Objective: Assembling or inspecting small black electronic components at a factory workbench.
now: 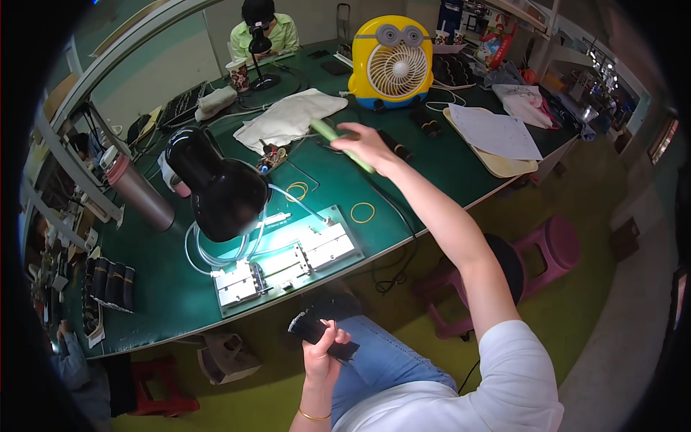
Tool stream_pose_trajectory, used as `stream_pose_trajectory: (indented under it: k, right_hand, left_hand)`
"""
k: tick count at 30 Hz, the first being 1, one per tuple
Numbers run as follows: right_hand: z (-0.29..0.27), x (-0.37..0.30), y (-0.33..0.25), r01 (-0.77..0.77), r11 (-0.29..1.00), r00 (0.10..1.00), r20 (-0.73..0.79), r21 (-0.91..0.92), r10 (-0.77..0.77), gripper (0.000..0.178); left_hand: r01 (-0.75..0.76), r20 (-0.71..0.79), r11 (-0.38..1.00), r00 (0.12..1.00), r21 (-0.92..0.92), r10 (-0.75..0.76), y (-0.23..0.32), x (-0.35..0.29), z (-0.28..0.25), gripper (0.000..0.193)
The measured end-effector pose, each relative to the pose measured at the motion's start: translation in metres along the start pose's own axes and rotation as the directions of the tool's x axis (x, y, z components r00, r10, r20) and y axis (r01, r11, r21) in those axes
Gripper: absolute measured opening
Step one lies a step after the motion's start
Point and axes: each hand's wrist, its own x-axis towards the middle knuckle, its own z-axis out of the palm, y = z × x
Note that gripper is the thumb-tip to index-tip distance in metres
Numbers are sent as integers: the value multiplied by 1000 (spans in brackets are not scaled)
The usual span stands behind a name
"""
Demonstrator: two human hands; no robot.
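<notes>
Above my lap, beyond the table's front edge, my left hand (324,351) is closed around a dark black bundle (308,326) with pale flecks at its end; its exact kind is unclear. My right arm stretches far over the green table, and my right hand (367,149) grips a long, flat, light green object (326,131). That object lies near a white cloth (291,115). A metal fixture plate (288,263) with two silver blocks and clear air tubes sits at the table's front edge, lit by a black desk lamp (219,191).
A yellow cartoon-shaped fan (392,65) stands at the back. Rubber bands (363,212) lie behind the fixture. A tray with papers (497,137) is at the right, a steel tumbler (140,191) at the left. Pink stools (554,245) stand below; another person (281,36) sits opposite.
</notes>
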Motion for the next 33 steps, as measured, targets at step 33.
stream_pose_trajectory:
  k: [33]
  right_hand:
    - [168, -206, -16, -259, 926, 954, 226, 274, 199, 14]
  left_hand:
    - [-126, -30, 992, 991, 20, 127, 17, 22, -23, 13]
